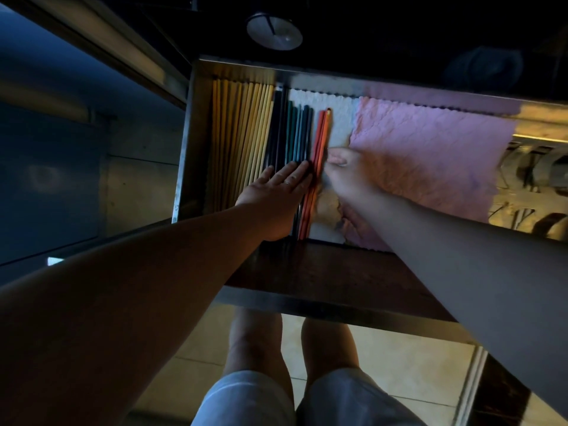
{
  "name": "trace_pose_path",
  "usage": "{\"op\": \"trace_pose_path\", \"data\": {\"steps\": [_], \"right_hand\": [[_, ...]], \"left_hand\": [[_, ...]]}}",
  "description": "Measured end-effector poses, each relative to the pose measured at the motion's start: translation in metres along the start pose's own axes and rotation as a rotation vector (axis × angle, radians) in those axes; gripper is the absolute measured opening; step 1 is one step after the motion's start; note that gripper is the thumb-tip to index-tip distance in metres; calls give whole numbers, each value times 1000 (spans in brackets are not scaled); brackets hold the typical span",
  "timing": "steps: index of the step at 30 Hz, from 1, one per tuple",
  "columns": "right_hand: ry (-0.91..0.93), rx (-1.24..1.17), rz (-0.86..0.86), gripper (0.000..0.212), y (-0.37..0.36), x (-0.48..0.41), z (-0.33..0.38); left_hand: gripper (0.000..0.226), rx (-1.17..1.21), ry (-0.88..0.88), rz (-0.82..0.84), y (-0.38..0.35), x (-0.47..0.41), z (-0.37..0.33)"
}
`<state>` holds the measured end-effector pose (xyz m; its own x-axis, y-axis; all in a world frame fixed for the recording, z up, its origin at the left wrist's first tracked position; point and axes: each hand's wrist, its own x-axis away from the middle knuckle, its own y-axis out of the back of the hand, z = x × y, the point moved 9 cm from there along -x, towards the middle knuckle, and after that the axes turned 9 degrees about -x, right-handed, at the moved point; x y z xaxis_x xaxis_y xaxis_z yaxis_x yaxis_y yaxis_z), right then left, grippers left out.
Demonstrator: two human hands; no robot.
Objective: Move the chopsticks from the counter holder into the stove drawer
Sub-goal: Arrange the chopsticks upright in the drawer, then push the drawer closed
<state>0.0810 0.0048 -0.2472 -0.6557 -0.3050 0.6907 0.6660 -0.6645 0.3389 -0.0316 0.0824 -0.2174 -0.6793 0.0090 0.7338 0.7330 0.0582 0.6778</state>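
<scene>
The stove drawer (184, 155) stands pulled out below me. Inside it lie rows of chopsticks: yellow wooden ones (242, 136) at the left, dark and teal ones (295, 133) in the middle, and an orange pair (321, 139) beside them. My left hand (282, 192) rests flat, fingers spread, on the dark and teal chopsticks. My right hand (344, 173) touches the orange pair from the right side, fingers curled at the edge of a white liner cloth (338, 118); whether it pinches the chopsticks is unclear. The counter holder is not in view.
A pink cloth (430, 161) covers the drawer's right half. The drawer's dark front panel (322, 278) is nearest me. A round metal knob or lid (274, 31) sits on the dark stove top above. My legs stand on a tiled floor (399, 364).
</scene>
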Motion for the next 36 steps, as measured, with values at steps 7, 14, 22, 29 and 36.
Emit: {"op": "trace_pose_path", "data": {"steps": [7,14,22,29,36], "right_hand": [[-4,16,45,46,28,43,6],[131,415,101,57,83,139,36],[164,731,97,60,127,244,26],[129,816,91,64,144,306,-10],[-14,786,89,66,137,351,-54]], "left_hand": [[70,232,149,64,32,31,-16],[64,423,290,-17,83,95,-42],[61,460,373,-149,98,184,-87],[69,429,338,-131,75,242,-119],[72,714,311,70,31,264,-128]]}}
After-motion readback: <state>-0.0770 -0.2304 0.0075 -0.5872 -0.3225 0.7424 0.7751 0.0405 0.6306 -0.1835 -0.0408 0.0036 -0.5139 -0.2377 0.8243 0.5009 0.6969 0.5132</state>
